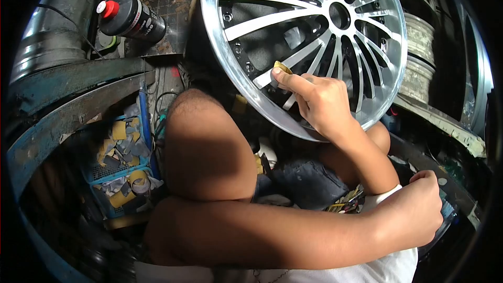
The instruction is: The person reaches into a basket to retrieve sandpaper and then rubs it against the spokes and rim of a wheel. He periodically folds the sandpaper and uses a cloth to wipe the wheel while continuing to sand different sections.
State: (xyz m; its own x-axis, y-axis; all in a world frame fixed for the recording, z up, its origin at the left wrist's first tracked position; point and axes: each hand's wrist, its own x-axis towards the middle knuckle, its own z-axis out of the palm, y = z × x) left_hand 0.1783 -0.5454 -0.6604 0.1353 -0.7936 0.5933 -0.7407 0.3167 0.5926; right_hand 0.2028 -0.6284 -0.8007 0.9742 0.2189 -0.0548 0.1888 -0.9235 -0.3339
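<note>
A large silver multi-spoke wheel rim (259, 76) stands tilted in front of me. My right hand (322, 97) is closed in a pinch on a small folded piece of yellow-backed sandpaper (283, 66), at the outer end of a lower left spoke. Its thumb presses on the piece. My left forearm lies across the bottom of the view. At its right end, my left hand (414, 209) is curled closed beside my right elbow; what it holds, if anything, is hidden.
A black bottle with a red cap (139, 21) lies tilted on a dark board (178, 0) at upper left. Blue baskets (107, 175) hold yellow and grey paper scraps at left. More rims (419, 36) are stacked at right. My raised knee is below the rim.
</note>
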